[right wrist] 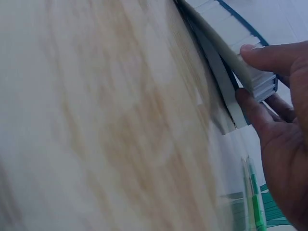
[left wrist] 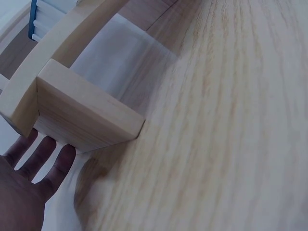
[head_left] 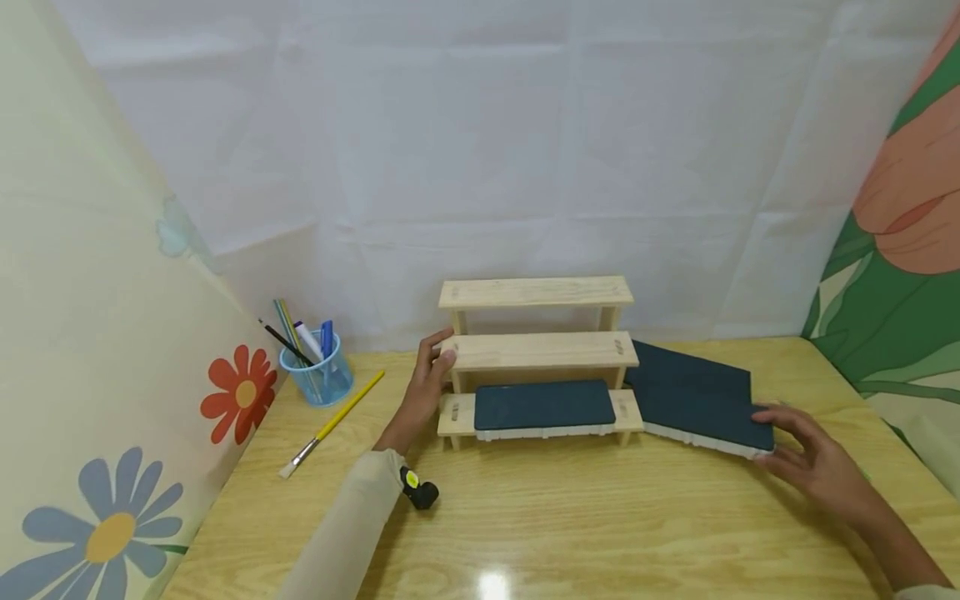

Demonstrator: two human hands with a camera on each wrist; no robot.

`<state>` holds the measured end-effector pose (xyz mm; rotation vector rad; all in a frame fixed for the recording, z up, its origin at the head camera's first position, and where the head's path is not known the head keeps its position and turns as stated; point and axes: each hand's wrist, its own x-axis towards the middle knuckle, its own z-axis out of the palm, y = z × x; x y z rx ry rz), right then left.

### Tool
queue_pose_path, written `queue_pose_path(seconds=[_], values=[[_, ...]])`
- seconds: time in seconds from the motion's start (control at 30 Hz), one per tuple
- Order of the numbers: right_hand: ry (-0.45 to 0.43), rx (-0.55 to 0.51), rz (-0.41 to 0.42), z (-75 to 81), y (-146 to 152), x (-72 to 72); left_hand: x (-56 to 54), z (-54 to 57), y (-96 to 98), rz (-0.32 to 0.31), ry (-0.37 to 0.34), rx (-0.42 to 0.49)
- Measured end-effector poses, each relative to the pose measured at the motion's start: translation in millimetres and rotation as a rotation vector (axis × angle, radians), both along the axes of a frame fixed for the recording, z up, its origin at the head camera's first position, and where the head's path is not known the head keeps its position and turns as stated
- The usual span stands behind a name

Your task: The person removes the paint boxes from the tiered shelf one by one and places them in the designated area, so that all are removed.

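A three-tier wooden step shelf [head_left: 536, 350] stands against the white backdrop. My left hand [head_left: 424, 385] grips the left end of its middle tier, thumb in front; in the left wrist view, fingers [left wrist: 57, 168] reach behind a wooden upright [left wrist: 86, 108]. A flat box with dark blue top and white ridged sides [head_left: 543, 405] lies on the lowest tier. Right of the shelf, my right hand [head_left: 817, 462] pinches the right end of a similar box [head_left: 697, 417], which overlaps another dark blue flat piece [head_left: 720, 372] behind it. The held box's white ridged side [right wrist: 228, 24] shows in the right wrist view.
A light blue pen cup [head_left: 318, 375] with pens and brushes stands at the back left. Beside it lies a yellow paintbrush [head_left: 337, 419]. A green pen [right wrist: 255, 192] lies near my right hand. Flower-patterned panels [head_left: 112, 533] border the wooden table [head_left: 525, 533].
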<state>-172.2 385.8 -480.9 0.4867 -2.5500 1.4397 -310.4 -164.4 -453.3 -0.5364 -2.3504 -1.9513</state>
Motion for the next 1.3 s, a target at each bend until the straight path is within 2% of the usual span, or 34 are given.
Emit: queue_pose_path(seconds=[0.07,0.13,0.3,0.5,0.57,0.67,0.8,0.87,0.97,1.13,1.3], values=[[0.002,0.011,0.017,-1.1,-0.4,-1.5,1.2,-0.5,0.1,0.011,-0.014,0.003],[0.016,0.058,0.005,-2.0,-0.8,-2.1,-3.7,-8.1,-0.8,0.022,-0.004,0.003],[0.057,0.193,-0.035,-6.1,-1.4,-3.0,-2.9,-8.8,-0.7,0.03,0.019,-0.002],[0.092,0.221,-0.021,-9.1,-2.9,-5.1,-2.9,-8.5,-0.6,0.035,-0.009,-0.006],[0.109,0.227,-0.019,-9.3,-4.1,-5.0,-1.2,-6.1,-0.5,0.028,-0.026,-0.007],[0.124,0.213,-0.013,-9.7,-5.6,-4.9,6.6,5.2,1.1,0.014,-0.044,-0.012],[0.113,0.222,-0.017,-9.5,-4.8,-4.9,15.8,20.0,2.3,0.005,-0.066,-0.034],[0.101,0.243,-0.03,-8.7,-3.7,-4.8,16.6,22.2,1.3,0.001,-0.078,-0.046],[0.094,0.245,-0.05,-7.0,-3.0,-4.9,13.4,17.9,-2.0,-0.014,-0.1,-0.048],[0.13,0.167,-0.053,-4.2,-4.2,-5.6,7.5,1.8,-8.8,-0.017,-0.105,-0.043],[0.174,0.157,-0.065,-2.0,-5.4,-5.1,19.6,-7.7,-13.0,0.038,-0.093,-0.062]])
